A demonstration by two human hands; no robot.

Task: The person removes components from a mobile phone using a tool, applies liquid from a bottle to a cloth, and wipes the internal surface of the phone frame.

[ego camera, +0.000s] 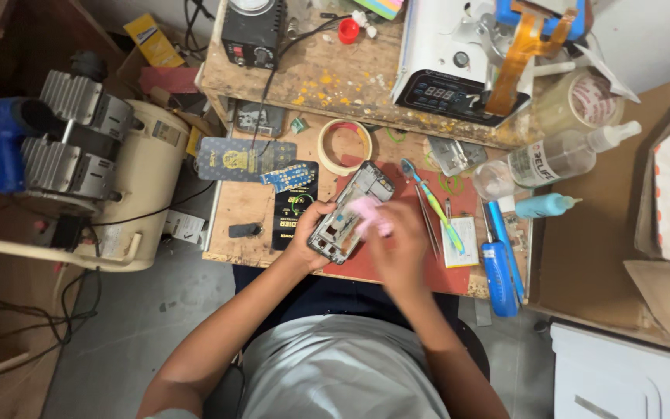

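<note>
Left hand (309,237) is wrapped around the lower end of an opened phone frame (348,213), fingers curled under it and thumb along the edge, holding it tilted just above the red mat (405,260). Right hand (399,242) has its fingertips pressed together on a small pink cloth (369,215), which sits right on the inside of the frame — so both hands meet over the same spot, near the middle of the wooden bench (243,206).

Going outward: just right of the hands there's a toothbrush (430,204) with a green and blue handle and a pair of tweezers (427,221) lying on the mat, then a flat white battery (459,242). Further right, a blue screwdriver (498,275) near the bench edge and a clear spray bottle (556,157) lying on its side. Above the frame sits a roll of tape (344,146). Off to the left, a black card (293,213) is touching the left hand's side — and well apart on the floor stands a cream air compressor (129,190).
</note>
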